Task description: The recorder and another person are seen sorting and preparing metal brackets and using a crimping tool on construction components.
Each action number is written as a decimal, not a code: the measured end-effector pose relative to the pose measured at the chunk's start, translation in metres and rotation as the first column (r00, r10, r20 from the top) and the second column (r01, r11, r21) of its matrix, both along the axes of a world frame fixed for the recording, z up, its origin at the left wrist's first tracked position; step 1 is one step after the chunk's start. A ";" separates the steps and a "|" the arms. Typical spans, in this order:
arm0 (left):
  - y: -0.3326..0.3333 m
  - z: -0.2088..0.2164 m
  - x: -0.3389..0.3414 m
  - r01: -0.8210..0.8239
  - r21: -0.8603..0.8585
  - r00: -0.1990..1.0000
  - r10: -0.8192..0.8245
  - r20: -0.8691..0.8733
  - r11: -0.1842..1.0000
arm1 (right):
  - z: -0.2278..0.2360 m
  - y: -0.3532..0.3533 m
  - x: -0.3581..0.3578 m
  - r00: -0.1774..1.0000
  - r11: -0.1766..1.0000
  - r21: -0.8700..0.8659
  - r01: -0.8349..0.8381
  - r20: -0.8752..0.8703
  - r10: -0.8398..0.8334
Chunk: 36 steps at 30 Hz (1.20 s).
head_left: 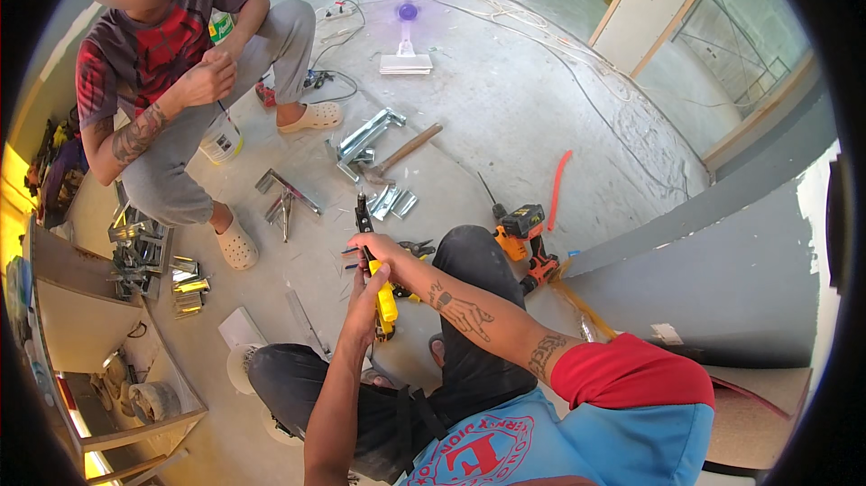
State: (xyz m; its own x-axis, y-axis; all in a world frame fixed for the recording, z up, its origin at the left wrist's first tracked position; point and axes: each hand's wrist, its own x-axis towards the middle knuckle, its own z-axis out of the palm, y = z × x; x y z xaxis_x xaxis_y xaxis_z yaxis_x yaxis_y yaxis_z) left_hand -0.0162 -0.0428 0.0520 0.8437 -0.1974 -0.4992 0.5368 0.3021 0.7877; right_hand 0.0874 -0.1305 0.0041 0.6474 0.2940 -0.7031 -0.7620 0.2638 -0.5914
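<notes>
A hand riveter (385, 298) with yellow grips and a black head stands out in front of my knees, its nose tilted up and away from me. My left hand (364, 295) is closed on it near the top of the yellow grips. Just above, my right hand (383, 253) wraps round the black part; some of its fingers are hidden. On the floor past the nose lie short metal channel offcuts (393, 202), a wooden-handled hammer (408, 151) and longer metal channels (370, 134). Dark-handled snips or pliers (417, 248) lie beside my right wrist, partly covered.
A co-worker (171, 62) squats at the far left. Orange-and-black cordless drills (523, 226) rest by my right knee. Clamping pliers (287, 211) lie with a channel at mid-left; stacked metal pieces (140, 247) and a wooden box (171, 423) stand further left. Cables (564, 62) cross the floor behind.
</notes>
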 end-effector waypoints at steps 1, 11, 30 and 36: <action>-0.001 0.001 0.000 0.002 -0.002 1.000 -0.002 -0.005 1.000 | -0.002 0.000 0.001 1.000 1.000 0.007 -0.002 0.003 0.002; 0.000 0.002 0.000 0.003 0.008 1.000 -0.003 0.011 1.000 | -0.002 0.000 -0.001 1.000 1.000 0.016 0.011 0.008 -0.011; -0.004 0.011 -0.002 -0.019 0.019 1.000 0.019 -0.023 1.000 | -0.002 0.000 0.000 1.000 1.000 -0.004 -0.004 0.005 0.004; -0.004 0.015 -0.002 -0.004 0.014 1.000 0.004 -0.029 1.000 | 0.001 -0.001 0.000 1.000 1.000 -0.003 -0.004 0.014 0.004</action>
